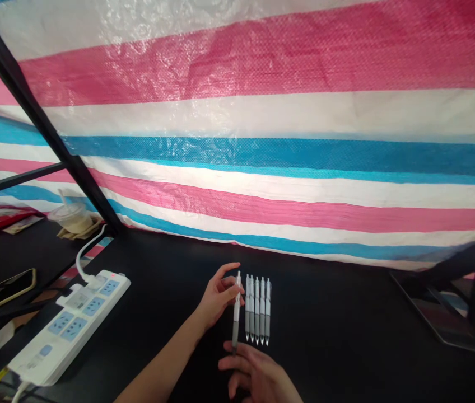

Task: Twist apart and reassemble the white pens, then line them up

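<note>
My left hand (pixel 220 295) pinches a retractable pen (pixel 236 316) near its clicker end, between thumb and fingers. This pen has a white upper barrel and a grey grip, and it points toward me. Its tip end overlaps the index finger of my right hand (pixel 258 370); whether they touch I cannot tell. The right hand's fingers are apart and loosely bent, and its thumb is hidden. Just right of the held pen, several matching pens (pixel 257 310) lie side by side in a neat row on the black table (pixel 325 336), clickers away from me, tips toward me.
On the left lies a white power strip (pixel 71 327) with a plugged-in cable. Beyond it are a phone (pixel 2 292) and a plastic cup (pixel 73 215). A dark flat panel (pixel 434 313) stands at right. Striped sheeting (pixel 262 117) hangs behind the table, beside a black metal frame (pixel 31 101).
</note>
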Demonstrator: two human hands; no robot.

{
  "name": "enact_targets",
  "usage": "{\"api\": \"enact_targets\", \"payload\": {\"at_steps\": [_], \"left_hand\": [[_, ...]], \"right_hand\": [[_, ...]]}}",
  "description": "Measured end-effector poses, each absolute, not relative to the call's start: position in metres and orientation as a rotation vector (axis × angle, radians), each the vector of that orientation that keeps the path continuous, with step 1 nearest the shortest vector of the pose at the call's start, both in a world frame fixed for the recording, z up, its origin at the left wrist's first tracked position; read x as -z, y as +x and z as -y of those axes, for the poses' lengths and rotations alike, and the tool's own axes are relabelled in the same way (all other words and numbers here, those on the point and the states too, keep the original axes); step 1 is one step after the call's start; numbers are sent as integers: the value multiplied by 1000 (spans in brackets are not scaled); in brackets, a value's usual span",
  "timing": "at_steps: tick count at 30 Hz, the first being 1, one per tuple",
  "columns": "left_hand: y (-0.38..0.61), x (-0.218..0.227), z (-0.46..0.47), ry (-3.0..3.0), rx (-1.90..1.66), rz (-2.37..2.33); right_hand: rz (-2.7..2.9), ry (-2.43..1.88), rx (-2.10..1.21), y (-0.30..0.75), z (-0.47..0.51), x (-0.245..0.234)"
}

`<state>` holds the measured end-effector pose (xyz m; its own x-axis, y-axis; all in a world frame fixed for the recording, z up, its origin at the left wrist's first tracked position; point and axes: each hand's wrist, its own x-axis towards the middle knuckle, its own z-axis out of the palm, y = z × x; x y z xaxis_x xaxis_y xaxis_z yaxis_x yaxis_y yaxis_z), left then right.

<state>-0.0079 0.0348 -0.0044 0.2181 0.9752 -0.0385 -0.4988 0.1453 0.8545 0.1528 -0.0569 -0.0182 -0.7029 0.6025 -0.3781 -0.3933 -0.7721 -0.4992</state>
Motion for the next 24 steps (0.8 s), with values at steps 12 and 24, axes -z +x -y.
{"api": "enact_targets", "payload": {"at_steps": [12, 24], "left_hand": [[-6, 5, -34, 873, -1260, -848], [-6, 2, -34, 822, -1294, -849]], "right_hand": [[501, -573, -2440, 156, 58, 21], [507, -564, -2433, 156, 59, 21]]}}
